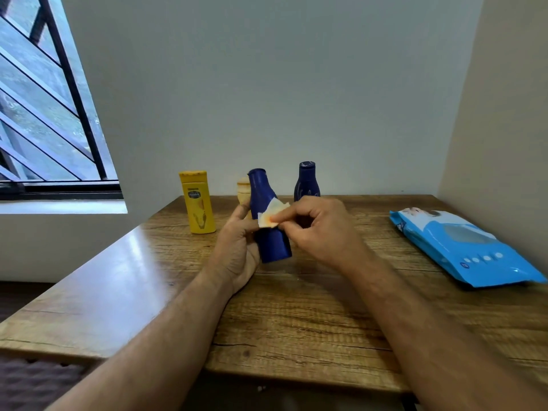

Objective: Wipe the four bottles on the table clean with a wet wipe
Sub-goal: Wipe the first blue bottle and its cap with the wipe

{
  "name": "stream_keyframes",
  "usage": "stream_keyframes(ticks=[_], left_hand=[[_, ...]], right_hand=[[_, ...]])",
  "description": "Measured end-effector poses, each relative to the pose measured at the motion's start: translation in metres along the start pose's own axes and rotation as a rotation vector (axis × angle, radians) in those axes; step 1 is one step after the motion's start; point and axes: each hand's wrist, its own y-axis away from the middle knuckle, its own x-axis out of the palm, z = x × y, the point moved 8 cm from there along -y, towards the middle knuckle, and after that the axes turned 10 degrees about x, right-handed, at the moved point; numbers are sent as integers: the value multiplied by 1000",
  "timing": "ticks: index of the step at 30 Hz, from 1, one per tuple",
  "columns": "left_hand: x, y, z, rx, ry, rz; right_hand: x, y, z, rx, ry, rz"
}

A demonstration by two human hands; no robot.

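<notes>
The blue bottle (268, 216) in hand is lifted off the wooden table (311, 315) at its middle, tilted slightly with its cap toward twelve o'clock. The left hand (237, 247) wraps its fingers round the lower body from the nine o'clock side, while the right hand (311, 229) pinches a small folded wet wipe (271, 215) against the bottle's shoulder from three o'clock. The wipe shows an orange-yellow stain, so it has likely already taken something off a surface. Behind, toward twelve o'clock, stand three others: a yellow bottle (198, 201) at eleven, a small beige bottle (243, 189) mostly hidden behind the held one, and a second dark blue bottle (307, 182) at one. None looks visibly clean or dirty from here, so I judge the job mid-way at best, with this bottle under work. The blue wipes pack (462, 247) lies flat at three o'clock.
</notes>
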Motion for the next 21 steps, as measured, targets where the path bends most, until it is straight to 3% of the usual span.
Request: stream_keyframes(ticks=[3,5,8,14,16,18,21], left_hand=[[-11,-6,-10,101,-43,-92],[-15,-8,-10,118,-55,-107],[-11,-5,-4,80,-125,-26],[3,4,9,-26,-314,143],[2,5,8,-33,-287,137],[-1,2,7,-27,-210,99],[-2,0,7,-10,-118,86]], right_hand=[[16,4,0,14,36,188],[20,5,0,5,55,213],[12,2,1,-14,71,99],[-26,-2,-3,28,-106,-301],[-20,-3,-6,61,-141,-205],[-2,-1,-4,77,-151,3],[17,5,1,38,-26,189]])
